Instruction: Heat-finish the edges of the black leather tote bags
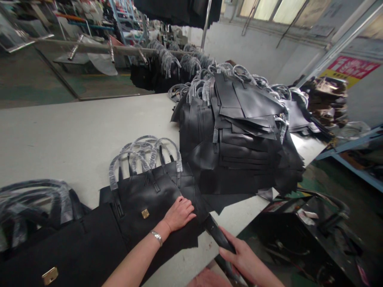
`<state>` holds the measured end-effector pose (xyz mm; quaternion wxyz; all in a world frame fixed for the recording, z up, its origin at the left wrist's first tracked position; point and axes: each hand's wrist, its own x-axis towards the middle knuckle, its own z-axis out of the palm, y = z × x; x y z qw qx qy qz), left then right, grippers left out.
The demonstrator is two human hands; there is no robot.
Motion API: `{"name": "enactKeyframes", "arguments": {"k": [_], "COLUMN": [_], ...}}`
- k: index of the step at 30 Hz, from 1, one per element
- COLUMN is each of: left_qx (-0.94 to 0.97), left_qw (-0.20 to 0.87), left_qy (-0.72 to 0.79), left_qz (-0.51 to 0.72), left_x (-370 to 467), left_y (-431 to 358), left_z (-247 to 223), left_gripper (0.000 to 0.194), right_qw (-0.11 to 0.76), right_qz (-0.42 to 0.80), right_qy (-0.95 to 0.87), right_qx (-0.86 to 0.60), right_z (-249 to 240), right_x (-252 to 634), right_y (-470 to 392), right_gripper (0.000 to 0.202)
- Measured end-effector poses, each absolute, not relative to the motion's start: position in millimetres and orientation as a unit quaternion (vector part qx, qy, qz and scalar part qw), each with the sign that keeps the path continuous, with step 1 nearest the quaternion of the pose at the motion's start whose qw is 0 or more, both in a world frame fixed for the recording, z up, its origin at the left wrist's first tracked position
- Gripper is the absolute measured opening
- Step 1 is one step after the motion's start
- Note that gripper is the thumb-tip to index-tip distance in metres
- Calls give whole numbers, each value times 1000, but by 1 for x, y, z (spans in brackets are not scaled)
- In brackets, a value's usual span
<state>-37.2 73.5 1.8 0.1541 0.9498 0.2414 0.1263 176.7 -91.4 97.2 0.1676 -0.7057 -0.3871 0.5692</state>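
A black leather bag panel point(158, 195) with a gold clasp and plastic-wrapped handles lies on a stack of similar panels at the front of the table. My left hand point(179, 213) presses on its right part, fingers curled against the leather, with a silver bracelet on the wrist. My right hand point(239, 253), lower right, is closed round a dark, long tool point(220, 235) whose tip reaches the panel's right edge. Another black panel with a gold clasp point(50, 275) lies at the lower left beside wrapped handles point(38, 199).
A large pile of black leather pieces point(245, 151) covers the right part of the white table point(74, 131). Behind hang wrapped handles point(167, 59) on a rail. A black box point(305, 231) stands below the table's right edge, near a blue shelf point(359, 171).
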Motion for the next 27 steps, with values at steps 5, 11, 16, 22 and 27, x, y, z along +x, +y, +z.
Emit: {"name": "enactKeyframes", "arguments": {"k": [5, 11, 16, 22, 27], "left_qx": [950, 948, 946, 948, 952], "left_qw": [162, 175, 173, 163, 155], "left_qy": [232, 224, 233, 232, 226], "left_qz": [133, 141, 143, 143, 138], "left_x": [-38, -39, -38, -37, -36], "left_y": [73, 73, 72, 72, 71], "left_z": [2, 3, 0, -3, -5], "left_gripper": [14, 11, 15, 14, 14], "right_qw": [167, 184, 220, 193, 235], "right_qz": [589, 593, 551, 597, 528], "right_qy": [-362, -352, -344, -361, -341], "right_qx": [-703, -701, -727, -690, -741], "right_z": [96, 82, 81, 81, 74], "right_x": [165, 149, 156, 153, 157], "right_y": [-95, -70, -66, -73, -65], "right_gripper": [65, 59, 68, 56, 67]}}
